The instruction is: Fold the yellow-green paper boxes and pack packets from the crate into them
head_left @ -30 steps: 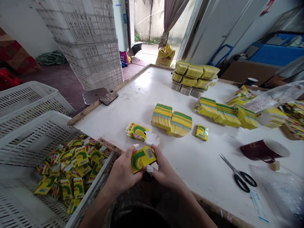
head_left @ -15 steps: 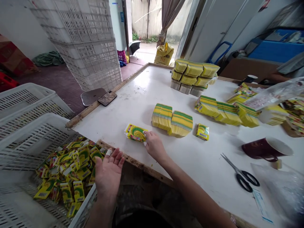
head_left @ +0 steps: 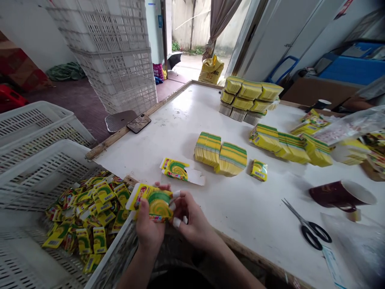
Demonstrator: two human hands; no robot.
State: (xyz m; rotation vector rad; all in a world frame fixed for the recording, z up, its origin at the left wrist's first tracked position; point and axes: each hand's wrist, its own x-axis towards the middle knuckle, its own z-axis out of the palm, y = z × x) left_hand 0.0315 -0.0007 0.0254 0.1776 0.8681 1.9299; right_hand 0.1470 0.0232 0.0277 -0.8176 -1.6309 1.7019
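Observation:
My left hand (head_left: 150, 230) grips a small yellow-and-green cardboard box (head_left: 159, 202), thumb on its printed front and fingers behind. An end flap sticks out at its left. My right hand (head_left: 192, 222) has its fingers curled at the box's right end; white wraps cover some fingertips. Just beyond, a flattened box (head_left: 174, 169) lies on the white table (head_left: 144, 158) with pale flaps at its right. Two bundles of flat boxes (head_left: 207, 148) stand behind it, and a closed small box (head_left: 259, 170) sits to their right.
A white crate (head_left: 69, 154) at the left holds many yellow boxes. Scissors (head_left: 306, 226), a dark mug (head_left: 333, 194) and clear plastic (head_left: 357, 237) lie at the right. More bundles (head_left: 249, 96) are stacked at the back. A phone (head_left: 138, 123) rests on the left edge.
My right hand has drawn back from the table toward my left hand. A box is now in my left hand, which was open and bare. A flattened box remains on the table.

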